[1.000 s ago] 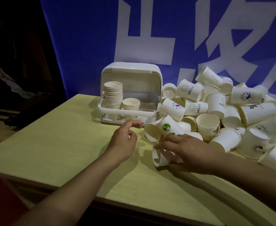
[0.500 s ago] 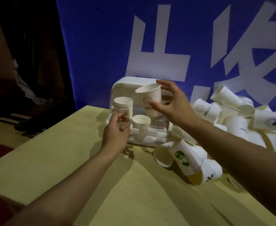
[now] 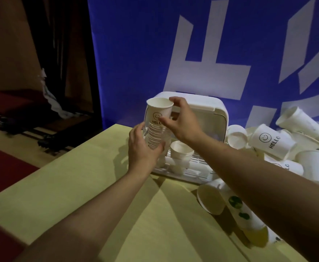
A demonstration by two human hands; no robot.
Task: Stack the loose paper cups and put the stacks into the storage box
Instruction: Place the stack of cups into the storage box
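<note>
Dozens of loose cups (image 3: 273, 142) still lie heaped at three o'clock on the table (image 3: 79, 186), touching the storage box (image 3: 207, 110), which stands open at twelve o'clock. Inside it, a short stack (image 3: 181, 150) sits just right of the tall stack (image 3: 156, 136). Half a second ago the HELLO cup (image 3: 157, 112) hung above the box; now it is dropping into the tall stack. The left hand (image 3: 141, 148) curls round that stack's base, while the right hand (image 3: 181, 121) pinches the cup's rim. Seating looks nearly done.
</note>
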